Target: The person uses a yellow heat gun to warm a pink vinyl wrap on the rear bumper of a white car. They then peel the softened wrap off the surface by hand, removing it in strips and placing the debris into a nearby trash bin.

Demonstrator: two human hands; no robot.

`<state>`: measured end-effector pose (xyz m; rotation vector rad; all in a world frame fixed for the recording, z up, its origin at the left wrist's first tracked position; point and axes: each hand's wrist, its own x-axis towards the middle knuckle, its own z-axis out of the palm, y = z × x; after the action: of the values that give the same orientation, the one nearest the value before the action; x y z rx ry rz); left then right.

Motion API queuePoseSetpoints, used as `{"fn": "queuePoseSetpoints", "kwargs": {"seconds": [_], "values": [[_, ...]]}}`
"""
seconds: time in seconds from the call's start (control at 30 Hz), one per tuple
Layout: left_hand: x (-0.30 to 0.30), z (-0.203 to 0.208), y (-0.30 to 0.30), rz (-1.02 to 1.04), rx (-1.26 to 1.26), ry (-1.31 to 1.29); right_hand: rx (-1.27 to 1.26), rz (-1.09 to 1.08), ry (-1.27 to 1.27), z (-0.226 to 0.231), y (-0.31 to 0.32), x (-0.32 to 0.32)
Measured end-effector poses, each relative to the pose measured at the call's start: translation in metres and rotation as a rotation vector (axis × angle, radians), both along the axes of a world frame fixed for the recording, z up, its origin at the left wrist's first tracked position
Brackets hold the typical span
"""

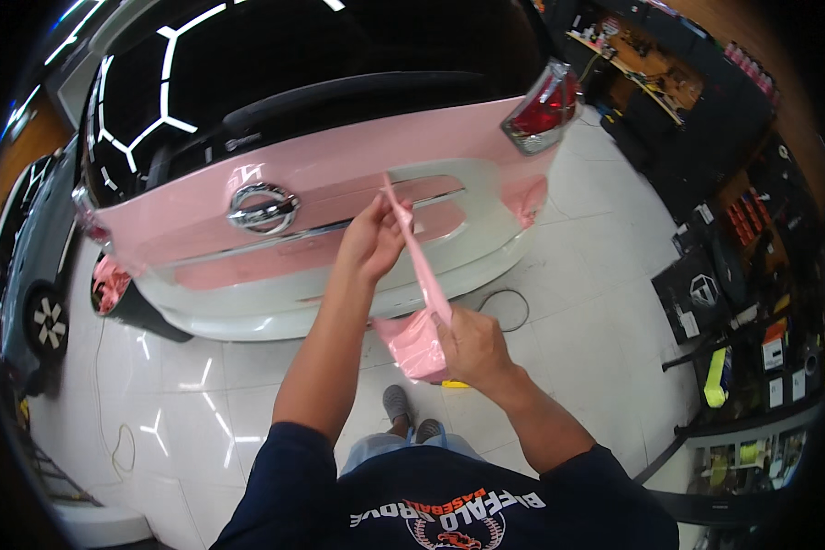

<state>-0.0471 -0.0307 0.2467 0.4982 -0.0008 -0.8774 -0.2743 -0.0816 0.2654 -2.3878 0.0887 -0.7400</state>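
Observation:
A strip of glossy pink film (419,257) stretches from the rear of a car (339,174) down toward me. My right hand (478,348) is closed around its lower part, and a crumpled bunch of film hangs beside that hand. My left hand (374,238) is higher up, near the car, with curled fingers at the strip's upper part; its exact grip is partly hidden. Pink covers much of the tailgate, while white paint (472,197) shows around the lower recess and bumper. A round chrome emblem (263,209) sits left of my left hand.
A black bin (142,307) with crumpled pink film stands at the car's left corner. A cable loop (513,310) lies on the tiled floor. Shelves and a cart with boxes (775,353) line the right side. Another car (41,266) is at the left.

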Motion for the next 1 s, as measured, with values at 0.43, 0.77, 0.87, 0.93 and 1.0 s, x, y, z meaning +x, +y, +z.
{"fn": "queuePoseSetpoints", "kwargs": {"seconds": [0.43, 0.77, 0.87, 0.93, 1.0], "values": [[-0.063, 0.016, 0.209, 0.026, 0.159, -0.127, -0.283, 0.361, -0.112, 0.001, 0.161, -0.065], [-0.056, 0.014, 0.315, -0.210, 0.252, -0.305, -0.110, 0.327, -0.049, -0.004, 0.279, -0.021], [-0.039, 0.031, 0.272, -0.193, 0.347, -0.383, -0.155, 0.264, 0.031, -0.013, 0.285, -0.026], [-0.017, 0.039, 0.236, -0.165, 0.428, -0.555, -0.146, 0.239, 0.041, -0.014, 0.286, -0.028], [0.003, 0.039, 0.206, -0.208, 0.546, -0.638, -0.106, 0.232, 0.025, -0.010, 0.281, -0.031]]}}
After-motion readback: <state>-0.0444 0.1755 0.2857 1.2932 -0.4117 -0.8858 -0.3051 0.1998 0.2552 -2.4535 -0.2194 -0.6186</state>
